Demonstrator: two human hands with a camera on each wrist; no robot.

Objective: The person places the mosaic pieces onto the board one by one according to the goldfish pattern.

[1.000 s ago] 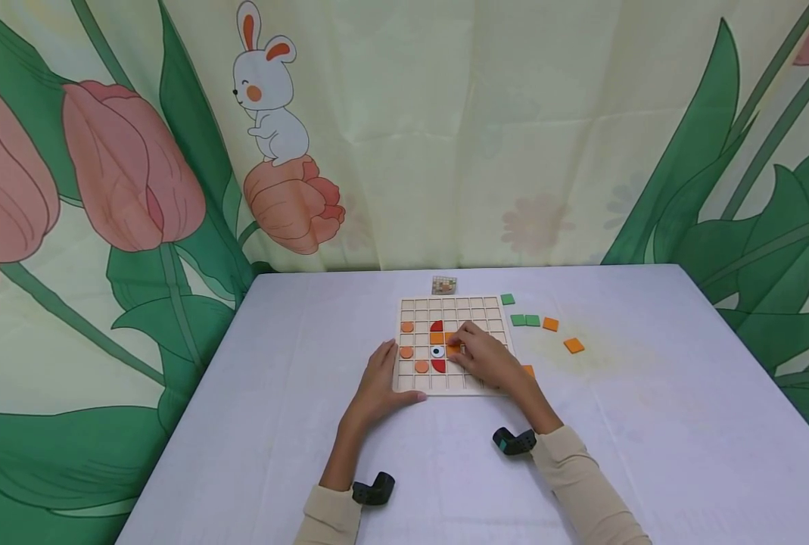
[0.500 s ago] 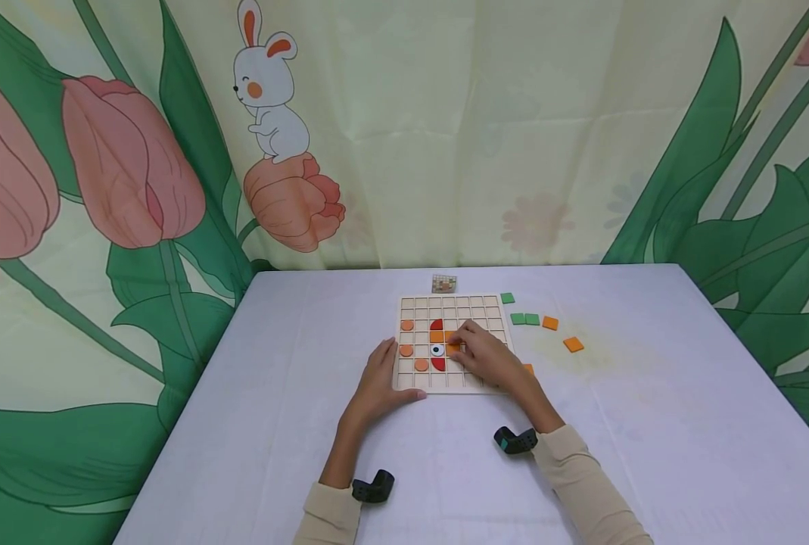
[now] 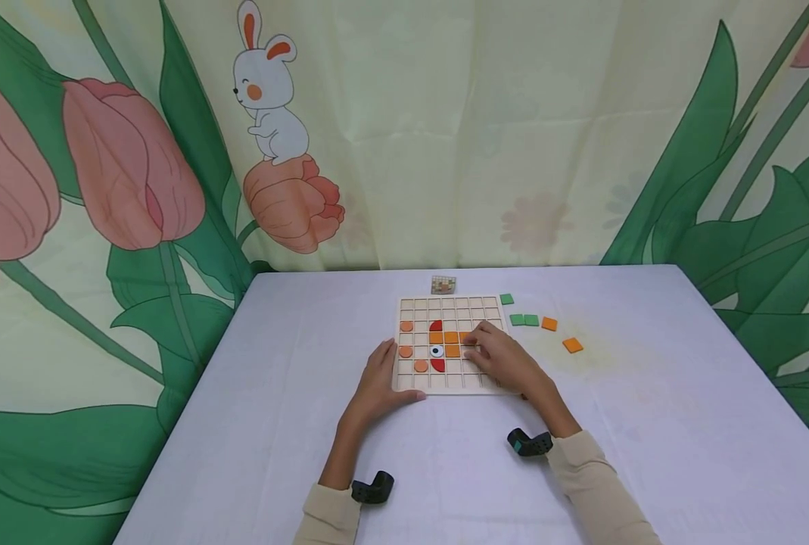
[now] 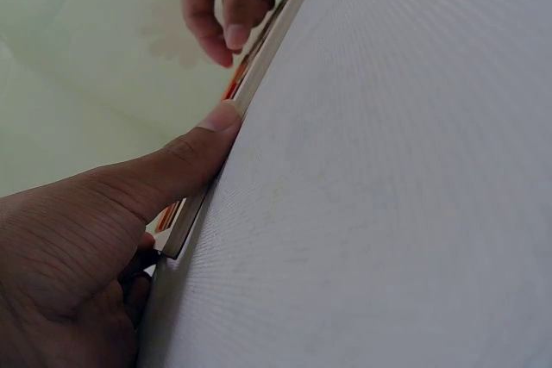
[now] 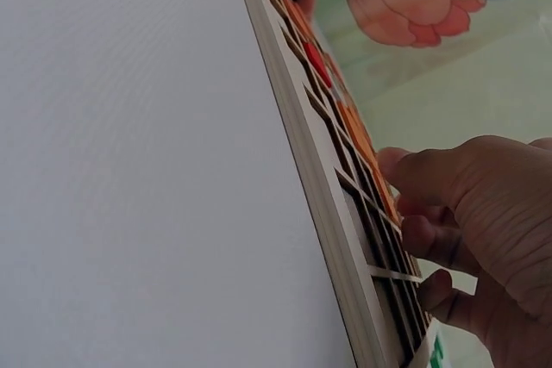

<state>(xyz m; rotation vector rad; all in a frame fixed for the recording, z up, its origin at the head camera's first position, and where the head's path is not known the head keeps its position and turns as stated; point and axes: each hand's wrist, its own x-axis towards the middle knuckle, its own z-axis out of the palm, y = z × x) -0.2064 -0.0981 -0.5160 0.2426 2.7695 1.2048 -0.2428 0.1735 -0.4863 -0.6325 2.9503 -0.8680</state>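
Note:
A pale wooden grid board [image 3: 418, 384] lies on the table in the head view. My left hand [image 3: 378, 384] steadies its near left corner, fingers along the left edge and thumb against the front edge. The left wrist view shows that thumb [image 4: 194, 148] on the edge. Over the board's middle, my right hand [image 3: 502, 357] has bent fingers at an orange square tile [image 3: 464, 337], which they partly cover. Beside it sit several orange tiles [image 3: 452, 351], two red quarter-round pieces [image 3: 436, 326], a white eye piece [image 3: 436, 351] and several peach discs [image 3: 406, 352].
Loose orange tiles [image 3: 572, 345] and green tiles [image 3: 524, 320] lie right of the board. A small patterned card or packet [image 3: 443, 284] lies behind it. White cloth [image 3: 445, 469] covers the table, and a printed curtain [image 3: 445, 151] hangs behind.
My right hand has shifted slightly right, uncovering orange tiles in the middle of the board. A loose orange tile beside the board's right edge is no longer visible. My left hand stays put.

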